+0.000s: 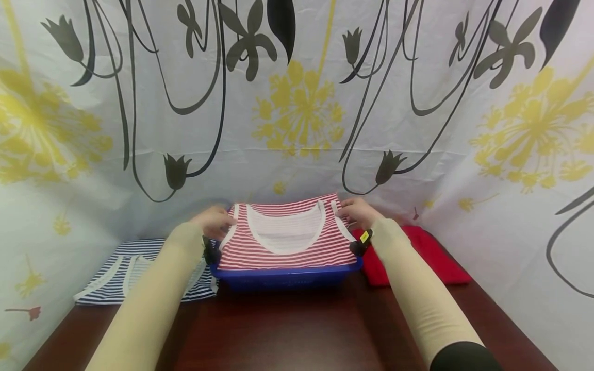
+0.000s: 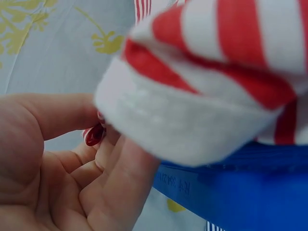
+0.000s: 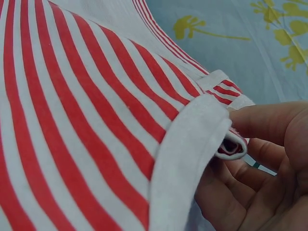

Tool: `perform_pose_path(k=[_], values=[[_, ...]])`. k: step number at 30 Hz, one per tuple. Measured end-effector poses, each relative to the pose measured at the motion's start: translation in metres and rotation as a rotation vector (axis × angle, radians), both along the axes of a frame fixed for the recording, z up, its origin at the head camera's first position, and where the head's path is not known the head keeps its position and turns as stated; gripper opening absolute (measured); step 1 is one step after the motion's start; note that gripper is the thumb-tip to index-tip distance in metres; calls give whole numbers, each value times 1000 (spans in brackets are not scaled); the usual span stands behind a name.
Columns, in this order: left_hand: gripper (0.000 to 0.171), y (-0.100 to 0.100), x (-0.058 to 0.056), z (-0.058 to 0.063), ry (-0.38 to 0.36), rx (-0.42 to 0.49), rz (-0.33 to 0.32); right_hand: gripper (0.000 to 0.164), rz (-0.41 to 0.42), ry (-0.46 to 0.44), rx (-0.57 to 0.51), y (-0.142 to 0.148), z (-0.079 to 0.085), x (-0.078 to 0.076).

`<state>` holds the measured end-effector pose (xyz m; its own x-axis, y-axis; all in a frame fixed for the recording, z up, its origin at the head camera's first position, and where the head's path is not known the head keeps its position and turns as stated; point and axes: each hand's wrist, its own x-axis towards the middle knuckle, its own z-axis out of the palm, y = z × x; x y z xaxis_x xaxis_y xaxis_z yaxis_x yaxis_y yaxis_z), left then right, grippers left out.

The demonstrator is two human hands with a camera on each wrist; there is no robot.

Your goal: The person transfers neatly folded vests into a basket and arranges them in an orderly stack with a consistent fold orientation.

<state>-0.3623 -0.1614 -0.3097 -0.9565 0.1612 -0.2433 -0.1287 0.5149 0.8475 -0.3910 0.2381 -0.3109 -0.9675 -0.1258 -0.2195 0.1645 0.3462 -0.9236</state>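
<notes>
Sleeves (image 1: 144,309), cream, nearest the lens; left one runs off the bottom edge, right one meets a dark band (image 1: 466,356) cut off by the frame. Beyond, red-striped shirt (image 1: 287,234) spread across the mouth of a blue bin (image 1: 285,280), behind its front rim; whatever lies underneath is covered. Bin-wall lettering too faint to read. Left hand (image 1: 215,222) pinches the shirt's left edge, fingertips partly behind cloth; white trim blurred in the left wrist view. Right hand (image 1: 359,212) pinches the opposite edge, thumb on top, fingers partly hidden below. Blue-striped shirt (image 1: 106,278) left of bin, partly behind the left arm. Red cloth (image 1: 436,260) right, partly behind the right arm. Both on dark table (image 1: 278,330).
</notes>
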Motion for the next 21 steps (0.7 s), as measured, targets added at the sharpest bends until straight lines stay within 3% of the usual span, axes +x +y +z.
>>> perform_pose_path(k=[8, 15, 21], values=[[29, 3, -4, -2, 0, -34, 25, 43, 22, 23, 32, -1, -1, 2], [32, 4, -10, -6, -1, -50, 8, 40, 33, 29, 47, -3, -5, 2], [35, 6, -14, -8, -32, -87, 53, 39, 28, 23, 74, -6, -6, 3]])
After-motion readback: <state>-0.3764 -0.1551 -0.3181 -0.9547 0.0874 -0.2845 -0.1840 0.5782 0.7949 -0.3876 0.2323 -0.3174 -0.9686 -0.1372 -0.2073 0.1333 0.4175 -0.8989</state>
